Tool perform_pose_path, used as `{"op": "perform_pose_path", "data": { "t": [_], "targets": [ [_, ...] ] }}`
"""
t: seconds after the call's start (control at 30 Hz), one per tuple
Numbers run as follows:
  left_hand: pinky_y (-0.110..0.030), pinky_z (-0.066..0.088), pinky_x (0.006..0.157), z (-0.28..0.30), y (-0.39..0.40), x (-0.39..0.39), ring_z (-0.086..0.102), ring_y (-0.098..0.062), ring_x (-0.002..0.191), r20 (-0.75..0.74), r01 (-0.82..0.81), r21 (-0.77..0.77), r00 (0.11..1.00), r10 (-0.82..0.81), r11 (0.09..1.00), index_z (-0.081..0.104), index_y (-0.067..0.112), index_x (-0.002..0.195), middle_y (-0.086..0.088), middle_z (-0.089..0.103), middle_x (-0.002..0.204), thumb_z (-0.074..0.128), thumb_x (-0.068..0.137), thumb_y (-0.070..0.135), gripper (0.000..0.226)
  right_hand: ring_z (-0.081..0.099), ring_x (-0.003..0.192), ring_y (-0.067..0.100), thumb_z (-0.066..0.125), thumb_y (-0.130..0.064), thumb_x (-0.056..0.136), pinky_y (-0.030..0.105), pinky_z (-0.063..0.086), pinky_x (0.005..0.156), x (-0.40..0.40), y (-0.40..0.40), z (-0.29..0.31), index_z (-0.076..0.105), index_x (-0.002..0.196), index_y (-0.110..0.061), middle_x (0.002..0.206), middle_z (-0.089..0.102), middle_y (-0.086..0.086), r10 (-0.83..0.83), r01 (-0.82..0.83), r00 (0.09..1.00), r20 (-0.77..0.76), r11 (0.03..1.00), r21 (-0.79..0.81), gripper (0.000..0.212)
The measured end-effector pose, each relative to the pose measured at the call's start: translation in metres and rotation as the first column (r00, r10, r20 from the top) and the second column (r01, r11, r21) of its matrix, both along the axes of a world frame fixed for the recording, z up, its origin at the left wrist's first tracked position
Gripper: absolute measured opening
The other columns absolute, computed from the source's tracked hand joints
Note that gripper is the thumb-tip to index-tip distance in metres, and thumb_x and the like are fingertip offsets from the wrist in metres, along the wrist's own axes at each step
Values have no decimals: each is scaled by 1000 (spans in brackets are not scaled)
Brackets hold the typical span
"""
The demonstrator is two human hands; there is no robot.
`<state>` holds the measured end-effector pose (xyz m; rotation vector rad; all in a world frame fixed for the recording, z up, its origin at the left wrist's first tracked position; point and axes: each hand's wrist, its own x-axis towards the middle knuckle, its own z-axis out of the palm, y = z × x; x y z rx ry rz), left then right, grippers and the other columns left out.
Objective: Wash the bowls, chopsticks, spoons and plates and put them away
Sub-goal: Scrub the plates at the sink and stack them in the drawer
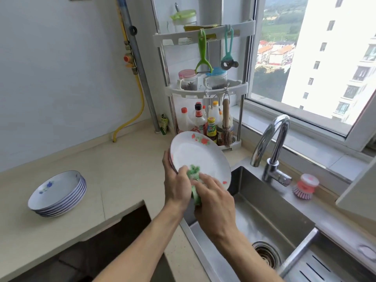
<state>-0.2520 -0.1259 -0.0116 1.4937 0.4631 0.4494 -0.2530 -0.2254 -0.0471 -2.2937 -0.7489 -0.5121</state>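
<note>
A white plate with red flowers (pixel 198 154) is held tilted over the left edge of the steel sink (pixel 270 202). My left hand (pixel 176 185) grips its lower left rim, and more plate rims seem to show behind it. My right hand (pixel 213 196) presses a green scrubbing cloth (pixel 194 176) against the plate's lower face. A stack of several blue-flowered plates (pixel 58 193) rests on the counter far to the left.
A chrome tap (pixel 272 147) arches over the sink, with a pink dish brush (pixel 305 186) on the ledge beside it. A corner rack (pixel 205 92) holds bottles, jars and hanging tools behind the plate. The beige counter (pixel 122 169) spreads left; a drain (pixel 266 253) sits in the basin.
</note>
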Motion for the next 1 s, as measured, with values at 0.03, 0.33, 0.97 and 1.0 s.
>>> {"op": "perform_pose_path", "data": {
  "t": [0.03,0.33,0.97,1.0],
  "targets": [
    [-43,51,103,2,3,1,59,-18,120,11,-8,13,1000,8,1000,41,39,142,5,60,133,44,93,17,54,61,121,26,75,0,63,46,49,102,-2,-1,-2,72,118,-26,129,66,7,69,-68,996,-60,997,27,61],
    [-51,50,102,12,12,-1,57,-25,121,-74,-71,31,995,73,997,49,34,135,0,59,132,38,100,10,44,1,153,16,51,0,87,39,-18,118,21,-30,2,19,157,-34,166,12,4,52,-141,953,-297,947,-289,84],
    [-52,56,92,21,21,-10,61,-28,109,-186,-4,-1,982,4,1000,54,30,122,-4,63,121,36,100,7,37,-22,146,8,51,-1,91,37,-30,108,31,-57,-16,10,154,-42,165,7,-7,144,-216,957,-253,933,-287,85],
    [-52,55,94,22,18,-9,60,-28,110,-177,-25,5,984,25,1000,53,31,122,-4,62,121,36,99,7,37,-18,148,8,50,0,89,37,-28,110,31,-54,-13,13,155,-38,165,9,-4,121,-195,954,-274,945,-262,85]
  ]
}}
